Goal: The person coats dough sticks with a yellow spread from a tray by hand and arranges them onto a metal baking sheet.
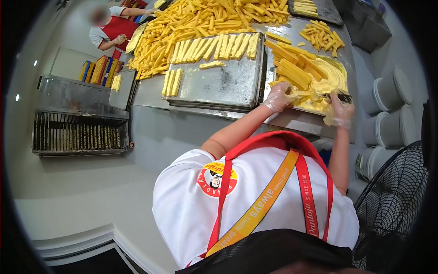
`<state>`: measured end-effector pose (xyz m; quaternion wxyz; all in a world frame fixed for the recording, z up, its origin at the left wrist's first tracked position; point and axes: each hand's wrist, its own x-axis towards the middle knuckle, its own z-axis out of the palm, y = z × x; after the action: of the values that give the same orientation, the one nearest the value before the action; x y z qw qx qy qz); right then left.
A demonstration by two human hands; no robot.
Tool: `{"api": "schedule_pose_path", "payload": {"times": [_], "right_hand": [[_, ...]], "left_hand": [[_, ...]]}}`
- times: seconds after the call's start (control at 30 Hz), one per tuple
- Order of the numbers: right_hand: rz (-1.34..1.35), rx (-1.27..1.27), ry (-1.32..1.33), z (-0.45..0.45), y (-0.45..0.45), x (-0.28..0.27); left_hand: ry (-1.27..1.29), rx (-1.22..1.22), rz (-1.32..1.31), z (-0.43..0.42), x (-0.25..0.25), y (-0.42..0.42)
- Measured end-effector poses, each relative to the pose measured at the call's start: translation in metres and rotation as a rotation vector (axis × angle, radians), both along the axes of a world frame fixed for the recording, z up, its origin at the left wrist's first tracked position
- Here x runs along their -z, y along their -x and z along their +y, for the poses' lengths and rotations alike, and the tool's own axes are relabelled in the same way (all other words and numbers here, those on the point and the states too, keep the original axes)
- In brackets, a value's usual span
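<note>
My left hand (279, 97), in a clear plastic glove, has its fingers closed around a cream-covered stick (299, 95) at the near left of a tray of pale yellow cream (332, 77). My right hand (341, 108), also gloved, grips a dark-bladed spatula (340, 97) at the tray's near right. Plain yellow sticks (292, 68) lie piled in the left part of that tray, against the cream. Just left is a metal tray (228, 84) with coated sticks (214, 48) in a row along its far side, several more at its left edge and one lying crosswise.
A large heap of yellow sticks (200, 20) covers the far table, with a smaller pile (321, 36) at the right. Another person (116, 29) works at the far left. White buckets (394, 89) and a black fan guard (392, 196) stand right; a rack (80, 132) stands left.
</note>
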<state>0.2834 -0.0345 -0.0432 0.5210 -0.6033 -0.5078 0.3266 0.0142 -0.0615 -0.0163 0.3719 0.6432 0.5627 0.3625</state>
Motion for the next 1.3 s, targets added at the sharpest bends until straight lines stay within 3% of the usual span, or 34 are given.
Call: {"api": "schedule_pose_path", "payload": {"times": [0.1,0.17,0.2,0.27,0.3,0.4,0.53,0.63,0.67,0.77,0.83,0.97,1.07,1.17,1.27,1.3], "right_hand": [[0.172,-0.194,-0.127,-0.006,-0.011,0.016],[0.223,-0.112,0.086,-0.027,0.024,-0.062],[-0.057,0.019,0.251,-0.02,0.031,-0.074],[-0.193,0.065,0.178,-0.005,0.016,-0.047],[-0.262,0.086,0.142,-0.004,0.015,-0.051],[-0.001,-0.043,-0.066,-0.023,0.023,-0.06],[-0.064,-0.242,0.138,-0.017,0.019,-0.057],[-0.56,0.153,0.281,-0.003,0.019,-0.058],[-0.408,0.108,0.13,-0.001,0.012,-0.05],[-0.286,0.076,0.182,-0.013,0.015,-0.062],[-0.252,0.056,0.213,-0.011,0.013,-0.055],[-0.347,0.094,0.15,-0.004,0.01,-0.032],[-0.474,0.122,0.2,0.001,0.018,-0.04],[-0.207,0.037,0.068,-0.005,0.026,-0.038],[-0.374,-0.132,0.05,-0.032,0.054,-0.075],[-0.316,-0.261,-0.005,-0.027,0.043,-0.048]], "left_hand": [[-0.063,-0.014,0.017,0.002,-0.003,-0.002],[-0.215,-0.033,0.057,0.003,0.009,0.0],[-0.158,-0.014,-0.046,0.002,0.014,0.001],[-0.045,0.022,-0.256,0.003,0.024,0.001],[-0.005,0.025,-0.215,0.004,0.018,0.001],[0.103,0.007,-0.074,-0.003,-0.01,0.005],[0.04,0.038,0.038,-0.001,-0.011,0.01],[-0.027,0.006,0.082,-0.019,-0.025,0.03],[0.003,-0.012,-0.165,-0.027,-0.028,0.043],[-0.266,-0.33,0.165,-0.064,-0.086,0.107],[-0.437,-0.638,0.136,-0.075,-0.083,0.165],[-0.451,-1.074,0.577,-0.095,-0.053,0.278],[-0.319,-1.08,0.749,-0.095,-0.016,0.329],[-0.26,-0.964,0.774,-0.096,0.0,0.35],[-0.332,-1.101,1.133,-0.097,-0.013,0.323],[-0.341,-1.1,1.091,-0.094,-0.026,0.304]]}}
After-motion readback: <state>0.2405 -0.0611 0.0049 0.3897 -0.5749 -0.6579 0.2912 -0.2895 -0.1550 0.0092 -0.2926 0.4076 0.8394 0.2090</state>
